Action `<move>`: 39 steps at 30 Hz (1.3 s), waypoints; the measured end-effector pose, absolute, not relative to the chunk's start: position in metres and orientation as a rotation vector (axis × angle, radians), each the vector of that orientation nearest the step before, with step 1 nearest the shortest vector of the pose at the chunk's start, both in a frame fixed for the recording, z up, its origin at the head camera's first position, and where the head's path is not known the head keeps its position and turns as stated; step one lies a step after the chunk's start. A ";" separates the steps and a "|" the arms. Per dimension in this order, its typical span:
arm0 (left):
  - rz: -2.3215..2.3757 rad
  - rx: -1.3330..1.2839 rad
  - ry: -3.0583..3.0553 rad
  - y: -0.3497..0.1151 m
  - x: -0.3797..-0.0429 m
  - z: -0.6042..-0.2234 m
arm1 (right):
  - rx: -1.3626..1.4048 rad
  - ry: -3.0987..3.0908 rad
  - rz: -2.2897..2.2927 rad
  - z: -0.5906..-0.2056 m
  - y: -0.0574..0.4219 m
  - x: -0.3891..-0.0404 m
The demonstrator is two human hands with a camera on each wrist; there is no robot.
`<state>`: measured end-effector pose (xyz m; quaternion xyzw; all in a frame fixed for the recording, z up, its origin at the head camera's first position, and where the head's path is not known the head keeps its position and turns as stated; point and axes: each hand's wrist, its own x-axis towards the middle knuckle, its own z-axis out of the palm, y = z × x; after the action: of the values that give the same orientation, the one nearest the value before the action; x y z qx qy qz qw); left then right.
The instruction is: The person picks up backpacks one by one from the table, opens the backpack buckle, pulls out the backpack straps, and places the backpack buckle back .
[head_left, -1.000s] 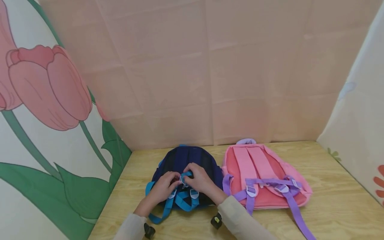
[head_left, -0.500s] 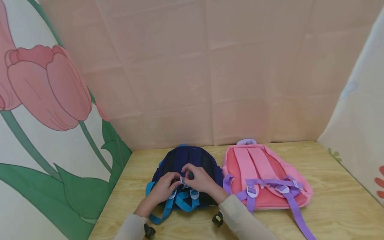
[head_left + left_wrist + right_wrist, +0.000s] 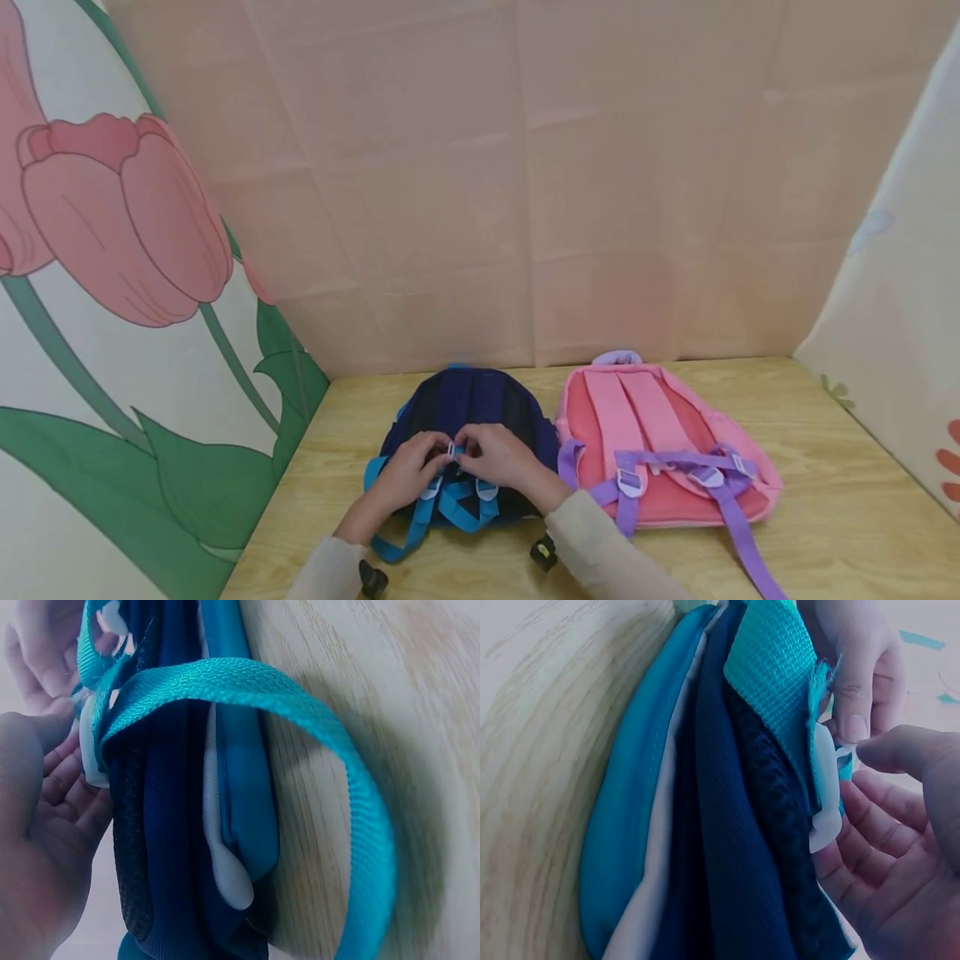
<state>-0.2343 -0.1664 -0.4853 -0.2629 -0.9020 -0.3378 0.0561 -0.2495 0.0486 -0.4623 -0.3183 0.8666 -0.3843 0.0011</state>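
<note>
A dark blue backpack (image 3: 480, 396) lies with its shoulder-strap side up on the wooden table. Over its middle, both hands meet at a small white plastic buckle (image 3: 452, 449) threaded with blue strap. My left hand (image 3: 408, 467) pinches the buckle from the left. On the other side, my right hand (image 3: 498, 457) pinches the short bit of blue strap (image 3: 461, 450) by the buckle; fingers partly cover it. Below hang white strap adjusters (image 3: 487, 490) on blue webbing. One loose webbing strap (image 3: 367, 825) arches over the pack's side in the left wrist view.
A pink backpack (image 3: 660, 408) with purple straps (image 3: 738, 533) lies right beside the blue one. Small black devices (image 3: 372, 577) hang at both wrists. Behind the table (image 3: 825, 467) rises a pinkish cloth backdrop (image 3: 525, 208); a tulip-printed panel (image 3: 127, 217) stands at left.
The loop of blue strap that stood up in my right fingers has dropped from sight. The right fingers have come down level with the buckle; my left hand has stayed in place.
</note>
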 end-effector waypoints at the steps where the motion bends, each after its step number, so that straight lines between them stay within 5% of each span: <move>1: -1.026 -0.801 -2.736 -0.167 -0.235 -0.486 | -1.010 2.725 -1.201 -0.463 0.048 -0.250; 39: -1.136 -0.824 -2.732 -0.172 -0.242 -0.493 | -0.948 2.706 -1.244 -0.477 0.046 -0.258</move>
<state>-0.2424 -0.1724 -0.4926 -0.2682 -0.8890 -0.3694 0.0349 -0.2582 0.0456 -0.4771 -0.3032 0.8657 -0.3981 0.0080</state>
